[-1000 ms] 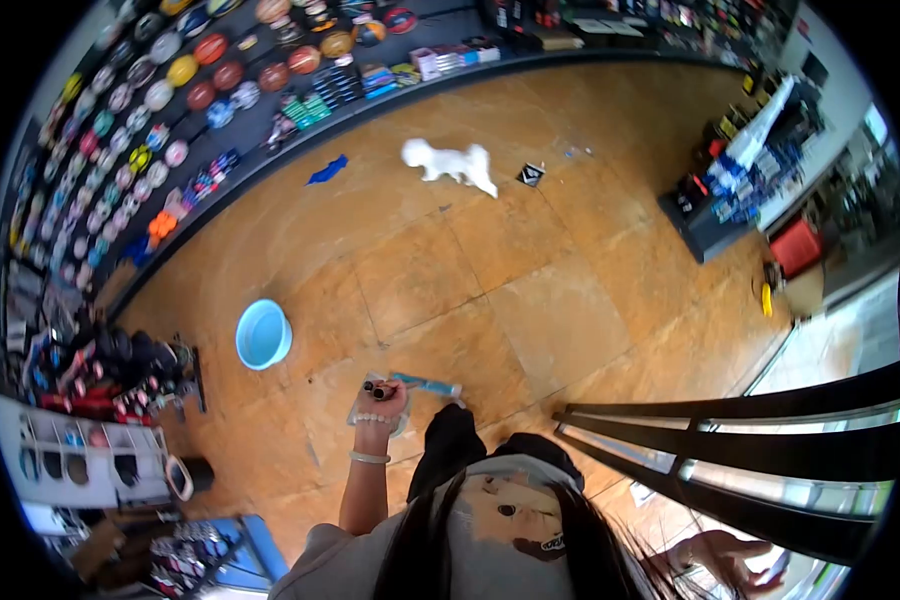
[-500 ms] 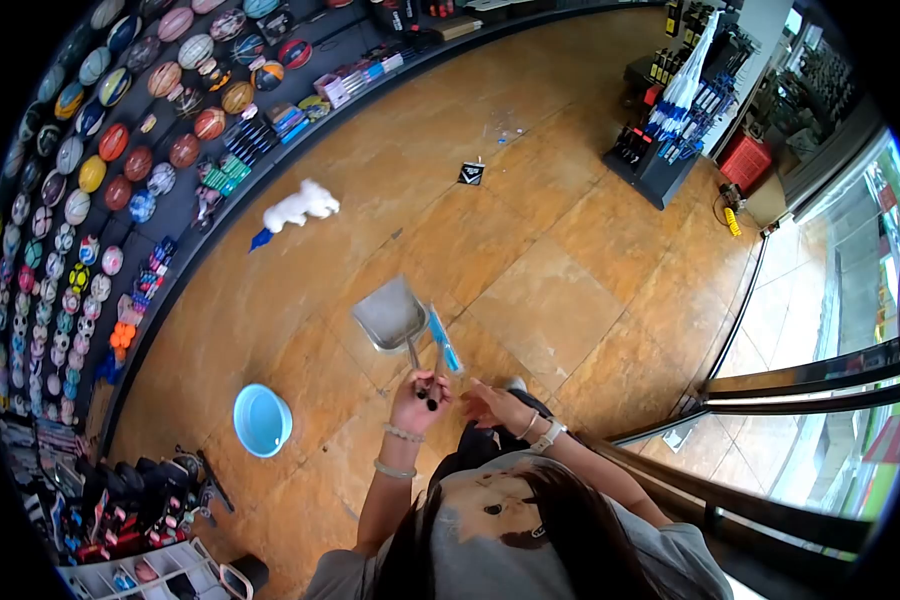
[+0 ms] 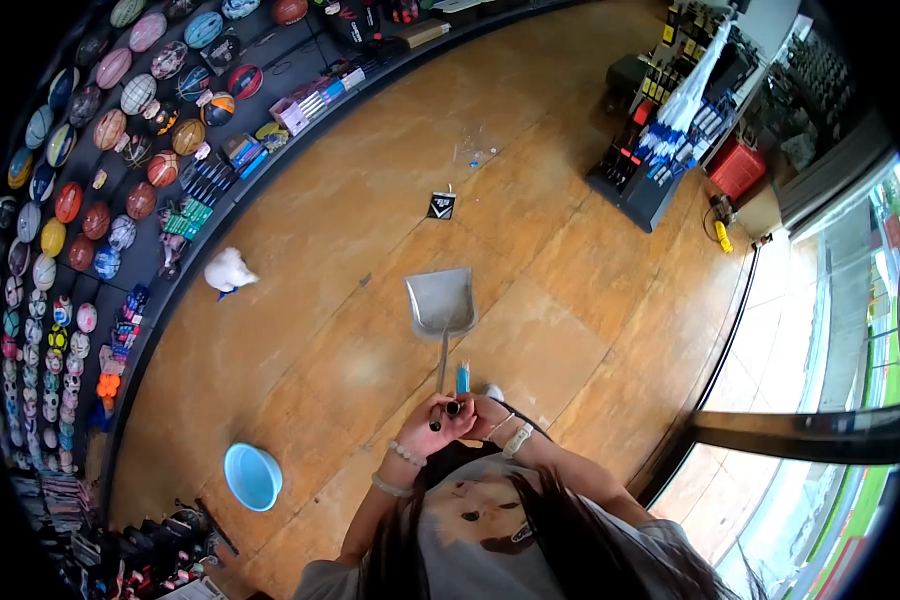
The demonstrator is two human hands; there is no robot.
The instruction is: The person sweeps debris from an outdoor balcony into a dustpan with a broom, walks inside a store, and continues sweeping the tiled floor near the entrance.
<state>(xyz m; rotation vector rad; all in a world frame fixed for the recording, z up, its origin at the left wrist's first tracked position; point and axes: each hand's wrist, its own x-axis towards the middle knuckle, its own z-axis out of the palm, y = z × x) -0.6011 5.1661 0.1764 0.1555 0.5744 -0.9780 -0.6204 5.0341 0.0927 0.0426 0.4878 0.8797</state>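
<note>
I have the left hand (image 3: 438,416) curled closed around the handle of the metal dustpan (image 3: 441,302), the dark handle end poking up out of the grip. The right hand (image 3: 487,414) meets it from the other side, fingers bent at the broom (image 3: 463,378); the broom's dark handle end shows between the two hands, and I can't tell from up here how tightly that right grip is shut. The dustpan lies ahead of the hands over the tiled floor (image 3: 560,290), its open side facing away from me, and the broom's blue head shows just beside the dustpan's handle (foreshortened, so I only get a narrow strip of it).

Farther ahead I see a black square packet (image 3: 441,205) with a white mark, with small bits of litter (image 3: 476,160) beyond it. A light blue basin (image 3: 253,477) sits on the floor to the left. A small white furry animal (image 3: 230,271) is near the ball display (image 3: 120,235), with something blue (image 3: 227,293) just under it.
</note>
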